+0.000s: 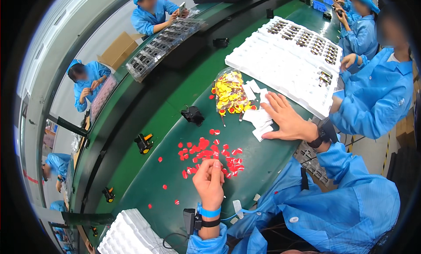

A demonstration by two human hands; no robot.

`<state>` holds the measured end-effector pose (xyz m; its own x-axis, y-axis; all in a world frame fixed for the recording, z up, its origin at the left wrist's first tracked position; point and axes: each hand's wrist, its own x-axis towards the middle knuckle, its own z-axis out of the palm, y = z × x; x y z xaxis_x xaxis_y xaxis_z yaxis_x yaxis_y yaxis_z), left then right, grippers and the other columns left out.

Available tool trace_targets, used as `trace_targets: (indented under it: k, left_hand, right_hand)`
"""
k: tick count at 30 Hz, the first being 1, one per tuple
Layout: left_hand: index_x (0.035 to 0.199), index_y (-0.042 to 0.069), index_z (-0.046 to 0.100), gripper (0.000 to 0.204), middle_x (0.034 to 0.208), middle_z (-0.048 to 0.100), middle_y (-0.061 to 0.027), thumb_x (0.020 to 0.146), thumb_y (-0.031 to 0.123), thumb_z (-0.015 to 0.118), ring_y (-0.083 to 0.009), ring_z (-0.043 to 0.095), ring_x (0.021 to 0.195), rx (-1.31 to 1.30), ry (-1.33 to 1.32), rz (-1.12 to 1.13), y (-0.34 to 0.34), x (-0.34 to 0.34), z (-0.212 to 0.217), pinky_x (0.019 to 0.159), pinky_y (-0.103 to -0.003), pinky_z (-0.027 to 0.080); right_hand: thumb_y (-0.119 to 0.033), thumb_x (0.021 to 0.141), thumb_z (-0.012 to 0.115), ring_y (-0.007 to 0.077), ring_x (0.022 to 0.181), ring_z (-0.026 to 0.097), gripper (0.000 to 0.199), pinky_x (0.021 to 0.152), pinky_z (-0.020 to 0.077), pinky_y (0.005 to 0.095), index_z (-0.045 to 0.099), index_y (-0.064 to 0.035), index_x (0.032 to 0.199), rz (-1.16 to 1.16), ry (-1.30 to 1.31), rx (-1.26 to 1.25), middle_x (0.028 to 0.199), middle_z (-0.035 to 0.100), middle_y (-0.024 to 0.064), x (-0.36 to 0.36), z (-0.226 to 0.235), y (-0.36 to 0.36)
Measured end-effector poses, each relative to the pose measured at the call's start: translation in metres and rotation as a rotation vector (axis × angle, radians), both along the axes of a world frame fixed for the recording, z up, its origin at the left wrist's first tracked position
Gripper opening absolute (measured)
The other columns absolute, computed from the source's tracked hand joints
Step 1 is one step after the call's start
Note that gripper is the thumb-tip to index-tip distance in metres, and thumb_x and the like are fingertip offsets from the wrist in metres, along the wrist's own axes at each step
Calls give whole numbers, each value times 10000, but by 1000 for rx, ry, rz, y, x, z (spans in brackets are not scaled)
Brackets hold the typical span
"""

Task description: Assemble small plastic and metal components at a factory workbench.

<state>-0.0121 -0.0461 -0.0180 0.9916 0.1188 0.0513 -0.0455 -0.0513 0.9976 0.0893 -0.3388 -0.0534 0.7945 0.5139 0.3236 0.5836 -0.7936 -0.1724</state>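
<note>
My left hand (209,180), with a blue strap at the wrist, has its fingers pinched together over a scatter of small red tabs (210,154) on the dark green bench (258,166). Whether a tab sits between the fingertips I cannot tell. My right hand (287,120), with a black watch on the wrist, lies flat with fingers spread on a pile of white paper strips (258,119). Just beyond the strips lies a clear bag of yellow and red round stickers (230,94).
White foam trays (285,61) holding small parts lie past the bag. Small black devices (193,115) (143,143) ride the green belt (166,105) on the left. Another white tray stack (129,234) sits near left. People in blue coats work to the right (372,92) and across the belt (151,13).
</note>
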Motion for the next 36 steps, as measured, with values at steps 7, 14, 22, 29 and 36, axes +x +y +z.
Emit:
trace_targets:
  k: [7,14,22,29,36]
  left_hand:
    - [893,-2,613,144,573,503,19,985,103,576,-36,436,476,103,-49,6,-2,1,-3,429,-205,281]
    - [880,0,614,158,562,501,19,984,115,580,-37,432,467,128,-42,10,-1,0,-6,427,-203,284]
    - [869,2,608,166,548,489,18,984,116,576,-37,425,456,190,-79,26,-3,4,-8,422,-205,280]
    - [868,4,608,172,541,487,17,987,122,568,-43,425,450,165,-59,17,-3,1,-13,416,-210,277]
    - [868,10,611,171,544,495,11,986,128,571,-43,428,447,207,1,17,-7,3,-13,414,-208,283]
  right_hand:
    - [-135,750,796,369,1151,516,319,935,453,457,653,19,990,127,-129,332,1173,587,167,-8,-7,7]
    - [29,658,674,300,992,534,296,825,483,395,578,25,938,183,-210,81,1069,573,145,-7,-7,15]
    - [79,699,615,307,864,512,251,731,489,386,562,66,944,324,-100,134,921,525,147,11,6,-8]
    - [86,683,623,291,843,529,246,682,482,365,573,56,921,248,-153,222,915,539,138,-23,24,-27]
    - [74,640,628,278,829,499,317,681,469,364,569,47,951,78,-210,208,923,519,125,-82,26,-65]
